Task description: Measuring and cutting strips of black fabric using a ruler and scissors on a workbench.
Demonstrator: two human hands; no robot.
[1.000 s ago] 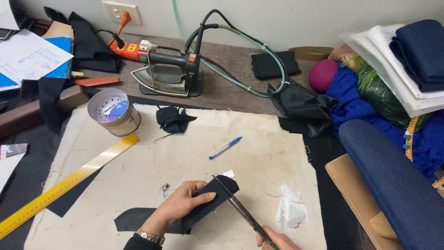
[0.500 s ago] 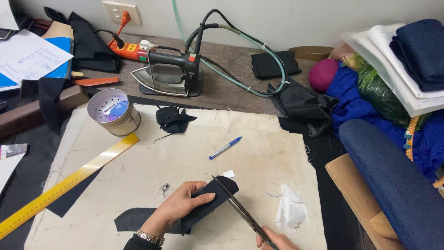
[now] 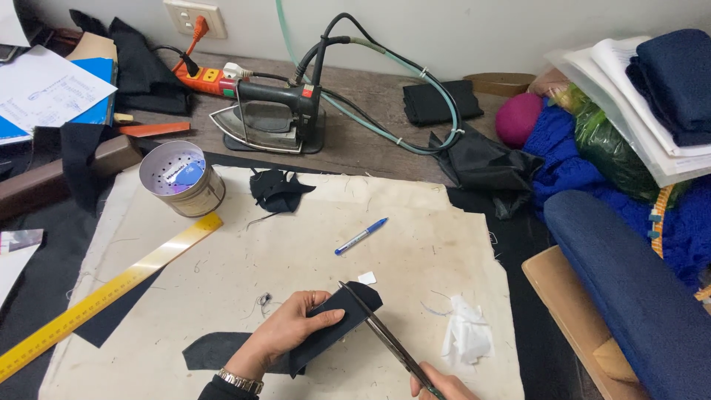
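My left hand lies on a dark cloth piece low on the cream pad that covers the counter. My fingers are nearly flat, curled only slightly: thumb on top of the cloth, the others along its near edge, pinning it to the pad. I wear a watch on that wrist.

My right hand shows only at the bottom edge. It is closed around the grip of the scissors, but how tightly I cannot tell, since most of it is cut off. The blades run up and left from it, nearly closed, and cross the cloth's right end, with the tip at its upper edge.

A second dark scrap lies just left of my wrist. A crumpled white bit sits to the right of the scissors, and a small white tag just above the cloth. Farther up the pad are a blue pen, a black scrap, a tin and a yellow ruler slanting off the left edge. An iron stands on the counter behind the pad.
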